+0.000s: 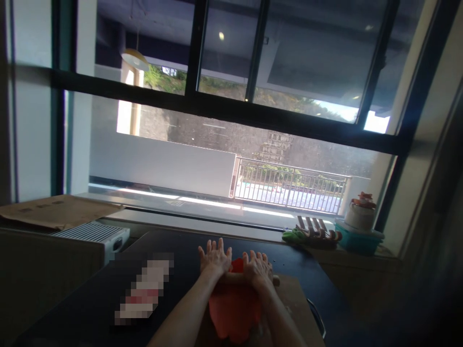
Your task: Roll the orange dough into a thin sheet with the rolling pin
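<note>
A sheet of orange-red dough or clay [235, 311], uneven at its edge, lies flat on a brown board [289, 301] on the dark table. Across its far part runs a wooden rolling pin [235, 278]. My left hand [215, 260] lies over the pin's left end, fingers stretched forward and spread. Over the right part, my right hand [257, 266] presses palm-down with its fingers apart; the pin's tip shows just beyond it. Both palms rest on the pin without wrapping it. Under the hands, part of the sheet and pin is hidden.
A blurred-out strip [144, 291] lies on the dark table [181, 250] at left. Brown paper [54, 212] and a white grilled unit [104, 236] stand farther left. On the right sill are a teal box [358, 239], a small wooden rack [314, 229] and a green item [293, 236].
</note>
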`<act>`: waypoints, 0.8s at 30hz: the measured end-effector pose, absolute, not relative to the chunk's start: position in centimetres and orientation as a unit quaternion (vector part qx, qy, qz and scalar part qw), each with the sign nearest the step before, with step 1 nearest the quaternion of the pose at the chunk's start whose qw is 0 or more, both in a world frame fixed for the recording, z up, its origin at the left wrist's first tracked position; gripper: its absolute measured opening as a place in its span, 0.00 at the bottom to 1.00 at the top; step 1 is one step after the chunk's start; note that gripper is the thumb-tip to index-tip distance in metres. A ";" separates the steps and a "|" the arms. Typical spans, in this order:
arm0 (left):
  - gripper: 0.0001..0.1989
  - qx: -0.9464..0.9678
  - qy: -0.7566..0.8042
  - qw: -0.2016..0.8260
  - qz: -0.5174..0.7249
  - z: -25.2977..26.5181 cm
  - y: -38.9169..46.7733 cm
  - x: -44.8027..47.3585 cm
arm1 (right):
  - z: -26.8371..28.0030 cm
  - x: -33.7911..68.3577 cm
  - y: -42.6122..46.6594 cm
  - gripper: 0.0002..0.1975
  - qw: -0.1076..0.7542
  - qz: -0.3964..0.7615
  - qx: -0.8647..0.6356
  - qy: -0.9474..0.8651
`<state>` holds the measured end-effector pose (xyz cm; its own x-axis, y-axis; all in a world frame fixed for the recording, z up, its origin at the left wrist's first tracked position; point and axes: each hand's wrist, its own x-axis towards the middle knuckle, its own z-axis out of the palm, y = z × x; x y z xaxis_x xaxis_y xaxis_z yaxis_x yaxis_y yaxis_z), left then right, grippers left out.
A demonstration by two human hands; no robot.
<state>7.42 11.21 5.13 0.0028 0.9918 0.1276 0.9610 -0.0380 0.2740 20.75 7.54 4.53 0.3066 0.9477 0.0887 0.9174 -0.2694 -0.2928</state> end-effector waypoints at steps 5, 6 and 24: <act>0.34 0.710 0.687 0.051 0.146 5.1 11.4 7.4 | 4.5 20.7 7.7 0.29 0.139 0.057 -0.795 -0.587; 0.34 0.712 0.685 0.049 0.146 5.1 11.1 7.3 | 4.5 20.7 7.3 0.29 0.139 0.052 -0.795 -0.588; 0.32 0.721 0.673 0.023 0.164 5.0 5.3 6.7 | 3.1 20.1 2.2 0.27 0.152 -0.024 -0.787 -0.598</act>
